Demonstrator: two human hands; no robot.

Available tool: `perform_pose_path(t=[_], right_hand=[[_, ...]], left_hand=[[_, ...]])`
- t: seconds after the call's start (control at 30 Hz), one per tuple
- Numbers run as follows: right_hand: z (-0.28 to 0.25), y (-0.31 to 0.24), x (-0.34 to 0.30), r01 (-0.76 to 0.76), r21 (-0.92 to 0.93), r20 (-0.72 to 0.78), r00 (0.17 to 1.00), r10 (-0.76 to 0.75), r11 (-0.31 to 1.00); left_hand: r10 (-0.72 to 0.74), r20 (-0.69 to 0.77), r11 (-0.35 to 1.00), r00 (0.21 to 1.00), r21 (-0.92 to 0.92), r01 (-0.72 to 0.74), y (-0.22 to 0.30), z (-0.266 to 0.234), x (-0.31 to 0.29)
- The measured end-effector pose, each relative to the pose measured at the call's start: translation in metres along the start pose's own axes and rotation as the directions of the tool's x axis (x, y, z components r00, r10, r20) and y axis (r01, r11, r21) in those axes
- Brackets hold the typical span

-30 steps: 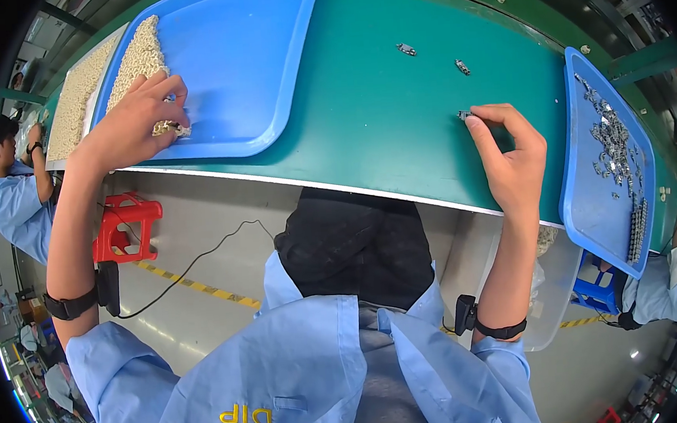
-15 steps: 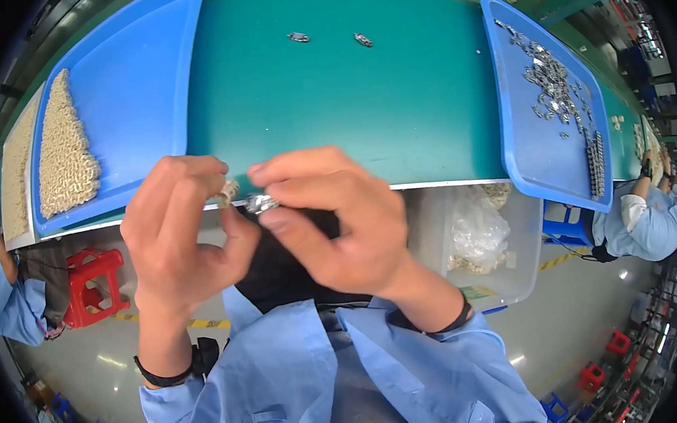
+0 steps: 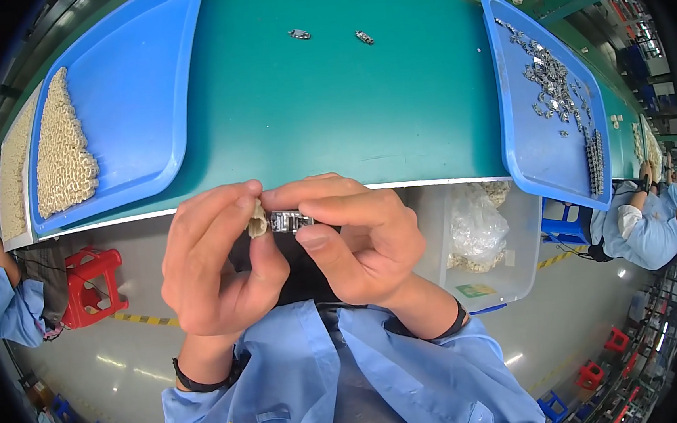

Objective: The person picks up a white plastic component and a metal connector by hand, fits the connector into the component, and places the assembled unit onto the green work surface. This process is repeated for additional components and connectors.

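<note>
Between the thumb and fingers of my left hand (image 3: pixel 219 264) is a small beige plastic part (image 3: pixel 256 221). My right hand (image 3: pixel 369 245) pinches a small silver metal part (image 3: pixel 286 221) with slots along its side. The two parts face each other end to end, very close together; whether they touch I cannot tell. Both hands are just off the table's near edge, above my lap. Farther up the green table top (image 3: pixel 331 117) lie two loose metal pieces, one (image 3: pixel 300 34) left of the other (image 3: pixel 364 38).
At left stands a blue tray (image 3: pixel 134 92) with many beige parts (image 3: pixel 64 153) packed along its far left side. A second blue tray (image 3: pixel 520 141), at right, holds scattered metal pieces (image 3: pixel 551 87). Below the edge, a clear bin (image 3: pixel 525 264) contains bagged parts. Co-workers sit at both sides.
My left hand has moved right and slightly down, bringing the beige part close to the metal part. My right hand has shifted slightly right and down, the metal part with it.
</note>
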State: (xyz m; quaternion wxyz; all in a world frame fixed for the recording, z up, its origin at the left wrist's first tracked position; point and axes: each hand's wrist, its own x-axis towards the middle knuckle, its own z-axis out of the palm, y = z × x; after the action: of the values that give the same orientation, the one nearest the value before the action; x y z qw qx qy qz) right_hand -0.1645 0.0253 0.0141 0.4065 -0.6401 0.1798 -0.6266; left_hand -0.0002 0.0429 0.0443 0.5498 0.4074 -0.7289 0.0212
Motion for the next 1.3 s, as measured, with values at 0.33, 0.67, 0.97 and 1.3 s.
perform_pose_path(t=[0.33, 0.67, 0.97, 1.3], right_hand=[[-0.011, -0.033, 0.017, 0.274, -0.456, 0.150, 0.961, -0.231, 0.847], [-0.009, -0.035, 0.017, 0.318, -0.553, 0.122, 0.945, -0.302, 0.771], [-0.024, -0.050, 0.015, 0.320, -0.619, 0.256, 0.946, -0.200, 0.717], [-0.028, -0.054, 0.013, 0.300, -0.626, 0.242, 0.952, -0.186, 0.719]], left_hand=[[0.053, 0.056, 0.998, 0.997, 0.027, -0.055, 0.009, -0.012, -0.007], [0.059, 0.052, 0.998, 0.997, 0.007, -0.060, 0.016, -0.010, -0.008], [0.066, 0.083, 0.998, 0.994, 0.004, -0.066, 0.017, -0.009, -0.005], [0.065, 0.084, 0.998, 0.994, -0.013, -0.065, 0.023, -0.004, -0.003]])
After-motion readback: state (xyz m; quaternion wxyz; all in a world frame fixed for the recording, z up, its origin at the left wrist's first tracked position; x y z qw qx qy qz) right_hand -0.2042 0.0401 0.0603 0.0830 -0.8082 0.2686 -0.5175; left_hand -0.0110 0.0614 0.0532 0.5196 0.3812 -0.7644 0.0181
